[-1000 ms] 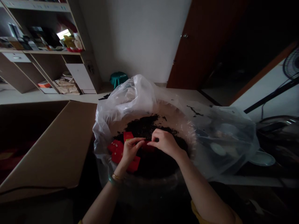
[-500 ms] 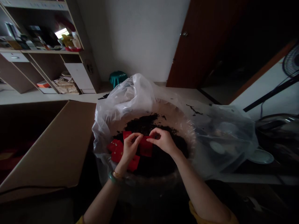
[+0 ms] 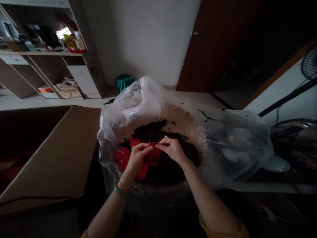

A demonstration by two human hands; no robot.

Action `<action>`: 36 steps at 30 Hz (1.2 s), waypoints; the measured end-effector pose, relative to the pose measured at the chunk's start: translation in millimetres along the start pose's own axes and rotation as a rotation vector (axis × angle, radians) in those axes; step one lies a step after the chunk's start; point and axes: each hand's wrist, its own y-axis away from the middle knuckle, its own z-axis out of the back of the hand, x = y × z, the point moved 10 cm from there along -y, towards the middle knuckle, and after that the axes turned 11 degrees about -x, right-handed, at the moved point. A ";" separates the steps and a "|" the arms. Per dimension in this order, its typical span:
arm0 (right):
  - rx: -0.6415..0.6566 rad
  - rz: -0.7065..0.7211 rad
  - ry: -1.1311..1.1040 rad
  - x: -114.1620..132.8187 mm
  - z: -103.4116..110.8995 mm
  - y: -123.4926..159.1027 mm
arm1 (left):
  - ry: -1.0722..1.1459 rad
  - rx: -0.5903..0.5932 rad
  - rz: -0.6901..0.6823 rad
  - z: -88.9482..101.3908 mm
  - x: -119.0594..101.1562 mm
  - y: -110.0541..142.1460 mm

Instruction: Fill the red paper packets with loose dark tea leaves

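A heap of loose black crumbly material point(image 3: 153, 132) lies inside a round container lined with clear plastic point(image 3: 193, 135). My left hand point(image 3: 137, 158) and my right hand point(image 3: 172, 150) hover over it, pinching opposite sides of a red paper packet point(image 3: 154, 154), which bends between them. Other red packets lie just beyond my left hand: one point(image 3: 122, 159) on the heap's left edge, one point(image 3: 135, 142) near my fingers, and one point(image 3: 141, 172) partly under my wrist. Their full shapes are partly hidden.
Clear plastic sheeting point(image 3: 135, 102) billows behind and right of the container. A cardboard box flap point(image 3: 49, 155) stands to the left. A metal pot point(image 3: 294, 135) and a pale plate point(image 3: 276, 164) sit at right. Shelves point(image 3: 49, 53) and a door point(image 3: 213, 46) stand beyond.
My hands have moved closer together and now pinch the red packet, which has lifted and bent between them. The camera view has shifted slightly.
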 end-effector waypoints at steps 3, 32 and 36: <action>-0.028 0.011 -0.004 1.5 1.4 0.2 | -0.005 0.010 -0.010 -1.4 -3.0 1.6; -0.020 -0.253 -0.101 -34.9 -10.9 12.8 | -0.451 0.055 -0.308 -14.5 -9.3 11.3; -0.034 -0.171 -0.040 -26.0 -8.8 11.8 | -0.381 0.045 -0.233 -12.4 -1.3 11.4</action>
